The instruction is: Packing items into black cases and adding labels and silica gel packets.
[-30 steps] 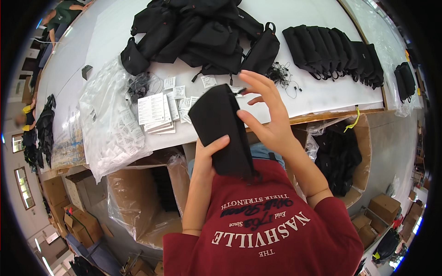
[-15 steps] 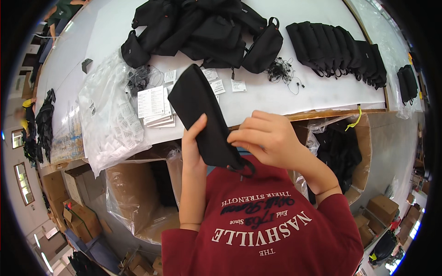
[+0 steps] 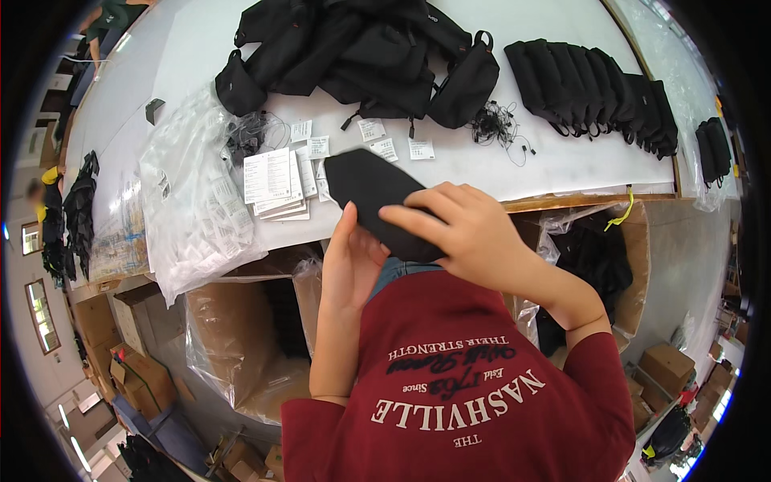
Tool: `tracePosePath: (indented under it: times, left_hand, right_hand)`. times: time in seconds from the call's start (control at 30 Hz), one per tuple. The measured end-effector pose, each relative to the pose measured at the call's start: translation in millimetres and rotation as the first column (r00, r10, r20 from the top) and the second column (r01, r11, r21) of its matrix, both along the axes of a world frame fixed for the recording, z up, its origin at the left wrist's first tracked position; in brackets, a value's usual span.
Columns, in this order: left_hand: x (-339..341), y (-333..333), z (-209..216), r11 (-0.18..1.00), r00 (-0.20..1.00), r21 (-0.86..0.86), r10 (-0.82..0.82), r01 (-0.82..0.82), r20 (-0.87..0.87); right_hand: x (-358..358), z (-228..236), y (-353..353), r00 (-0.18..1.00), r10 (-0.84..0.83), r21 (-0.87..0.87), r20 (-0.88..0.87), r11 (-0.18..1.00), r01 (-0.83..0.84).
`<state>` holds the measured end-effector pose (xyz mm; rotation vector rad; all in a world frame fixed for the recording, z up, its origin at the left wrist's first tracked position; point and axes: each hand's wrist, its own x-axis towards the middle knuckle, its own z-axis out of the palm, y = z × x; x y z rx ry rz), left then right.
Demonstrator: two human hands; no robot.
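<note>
Between my two hands is a small black fabric pouch (image 3: 361, 185), held above the front edge of the white table (image 3: 450, 169). My left hand (image 3: 351, 257) grips its lower left side, thumb up along the edge and the other fingers behind. Across its right side lies my right hand (image 3: 462, 233), fingers bent over the cloth and gripping it. Just past the pouch are a stack of white printed cards (image 3: 269, 181) and several small white labels (image 3: 422, 150). A heap of black pouches (image 3: 361, 64) lies farther back.
A row of black pouches (image 3: 578, 84) lies at the right, near a tangle of black cords (image 3: 491, 124). A clear plastic bag of labels (image 3: 193, 201) hangs over the table edge at left. Plastic-lined cartons (image 3: 241, 345) stand below. Another person (image 3: 104, 24) is at the far left.
The pouch has turned and come lower, its broad side now facing up. My right hand has moved from its zipped edge onto that side. My left hand has shifted slightly right.
</note>
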<state>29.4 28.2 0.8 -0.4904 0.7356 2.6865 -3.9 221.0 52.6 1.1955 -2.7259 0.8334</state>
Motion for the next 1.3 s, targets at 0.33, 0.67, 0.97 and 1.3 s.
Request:
tracePosePath:
  times: [0.33, 0.67, 0.97, 1.3]
  left_hand:
    - [-4, -57, -3, 0.557, 0.790, -0.753, -0.257, -0.349, -0.557]
    - [-17, -34, -12, 0.405, 0.793, -0.856, -0.378, -0.321, -0.477]
    - [-14, -61, -31, 0.432, 0.945, -0.888, -0.198, -0.155, -0.262]
    - [-13, -32, -36, 0.506, 0.937, -0.862, -0.286, -0.032, -0.202]
  right_hand:
    - [-14, 7, 24, 0.832, 0.113, -0.611, 0.543, 0.733, 0.299]
    - [-34, -7, 98, 0.767, -0.085, -0.283, 0.636, 0.899, 0.335]
    - [-112, -8, 280, 0.262, -0.961, -0.569, -0.083, 0.261, 0.780]
    - [-179, -70, 314, 0.133, -0.957, 0.028, -0.256, 0.131, 0.991]
